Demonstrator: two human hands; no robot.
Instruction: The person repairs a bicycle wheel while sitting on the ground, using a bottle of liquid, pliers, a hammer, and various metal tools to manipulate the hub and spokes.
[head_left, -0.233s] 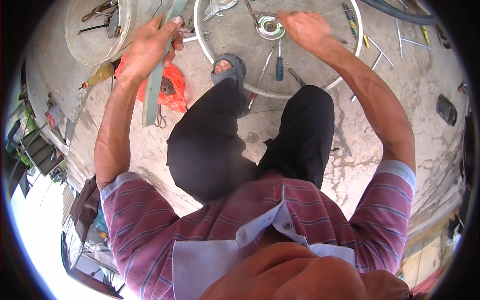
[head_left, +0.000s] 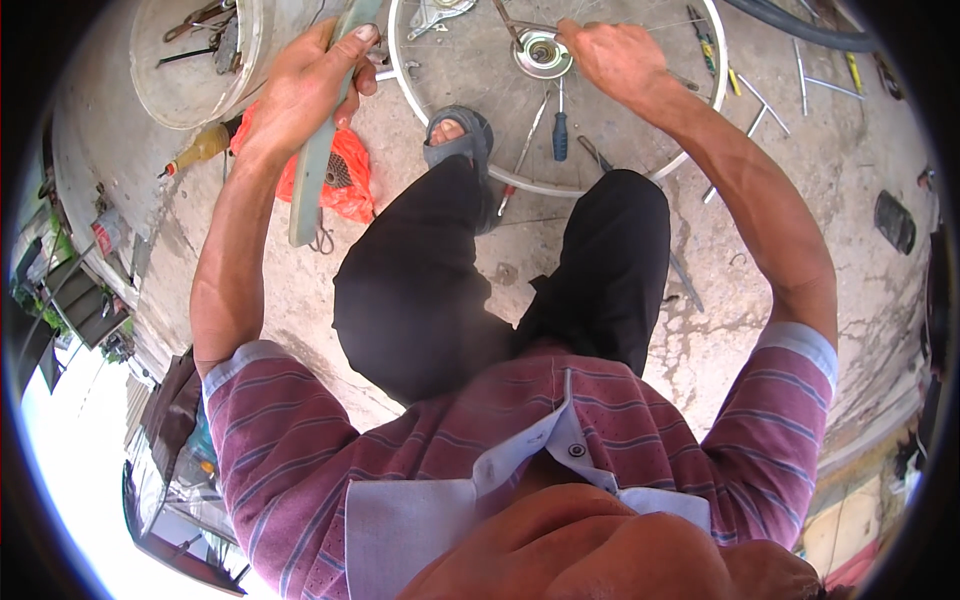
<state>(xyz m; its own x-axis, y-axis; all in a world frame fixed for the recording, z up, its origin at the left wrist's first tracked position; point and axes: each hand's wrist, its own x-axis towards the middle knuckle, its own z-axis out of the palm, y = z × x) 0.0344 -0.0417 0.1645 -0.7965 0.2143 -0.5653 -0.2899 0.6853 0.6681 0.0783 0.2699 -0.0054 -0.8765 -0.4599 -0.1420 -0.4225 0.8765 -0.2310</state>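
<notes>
My left hand [head_left: 308,88] is closed around a long, flat grey-green bar [head_left: 314,180], which slants down past my wrist; its upper end runs out of view. My right hand [head_left: 612,62] is closed on a thin metal tool [head_left: 535,26] at the hub [head_left: 543,54] of a spoked wheel. This wheel [head_left: 718,60] lies flat on the concrete, its far edge cut off by the picture. The jointed end of the tool reaches left over the hub, while my fingers hide its grip. Under the bar, a toothed sprocket [head_left: 338,172] rests on an orange plastic bag [head_left: 352,198].
A blue-handled screwdriver [head_left: 560,138] and a red-handled tool [head_left: 508,195] lie across the wheel. A clear tub [head_left: 150,100] with tools and a yellow bottle [head_left: 205,147] are at left. T-shaped wrenches [head_left: 765,105] and pliers [head_left: 703,45] lie at right. My sandaled foot [head_left: 458,140] touches the rim.
My left hand has moved slightly right and up with the bar, whose lower end has shifted a little the same way. My right hand has barely moved at the hub.
</notes>
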